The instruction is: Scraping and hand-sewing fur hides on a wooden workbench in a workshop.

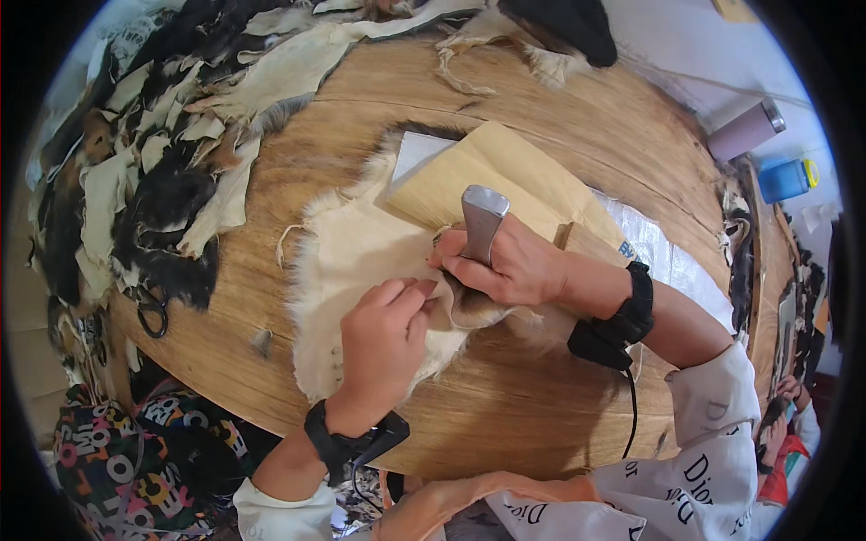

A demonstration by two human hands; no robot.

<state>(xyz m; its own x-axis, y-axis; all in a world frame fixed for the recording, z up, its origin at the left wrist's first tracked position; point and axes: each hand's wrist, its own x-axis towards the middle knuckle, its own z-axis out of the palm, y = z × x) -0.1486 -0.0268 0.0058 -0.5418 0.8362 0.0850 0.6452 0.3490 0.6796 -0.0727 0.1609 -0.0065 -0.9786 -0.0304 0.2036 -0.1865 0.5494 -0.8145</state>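
Note:
A cream-coloured hide (338, 261) with a furry fringe lies skin side up on the wooden table. My right hand (501, 266) is closed round a tool with a silver metal handle (487, 207), held upright at the hide's folded edge, where brown fur shows; its working end is hidden. My left hand (383, 334) pinches that edge with bent fingers, just left of and below my right hand. Behind both hands, tan paper (514, 171) lies over a white sheet (415, 153) on the hide.
Black and cream fur scraps (171, 198) heap along the left, beside black scissors (153, 318). More hide (568, 32) lies at the back. A pink flask (740, 133) and blue container (780, 180) stand far right. Another person's hands (785, 397) work at the lower right. A cable (631, 406) hangs below my right wrist.

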